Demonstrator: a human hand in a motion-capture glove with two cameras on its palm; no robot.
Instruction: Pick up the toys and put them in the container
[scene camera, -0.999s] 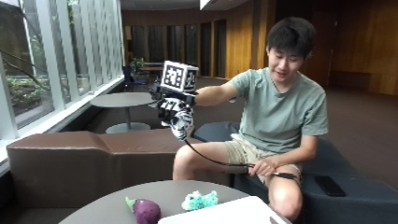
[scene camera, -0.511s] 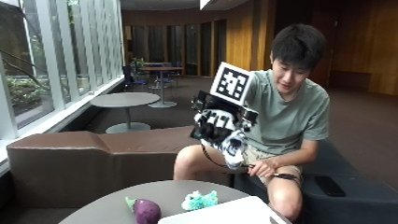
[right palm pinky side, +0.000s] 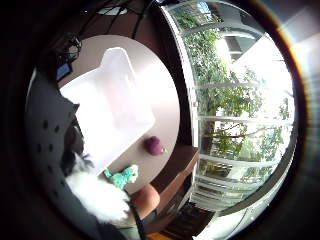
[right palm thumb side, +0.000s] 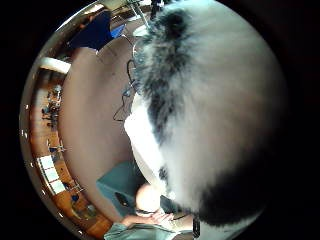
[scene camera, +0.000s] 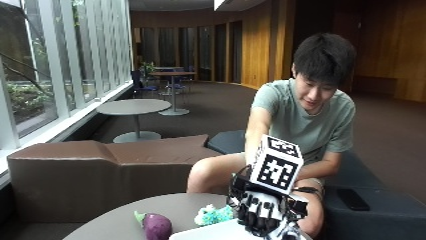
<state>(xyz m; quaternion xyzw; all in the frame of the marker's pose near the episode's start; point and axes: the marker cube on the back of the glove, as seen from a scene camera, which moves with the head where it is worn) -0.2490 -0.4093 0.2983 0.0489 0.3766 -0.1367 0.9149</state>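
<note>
The table (scene camera: 113, 220) carries the container (right palm pinky side: 107, 107), which lies open directly under the gloved right hand (scene camera: 266, 212). That hand's fingers curl around a black-and-white plush toy (right palm thumb side: 210, 105), poised over the rim. Beside the container, away from the grip, wait the purple eggplant (scene camera: 156, 226) and teal toy (scene camera: 213, 215).

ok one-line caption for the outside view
Gloved right hand lowers a fluffy toy over the white container, beside an eggplant toy.
</note>
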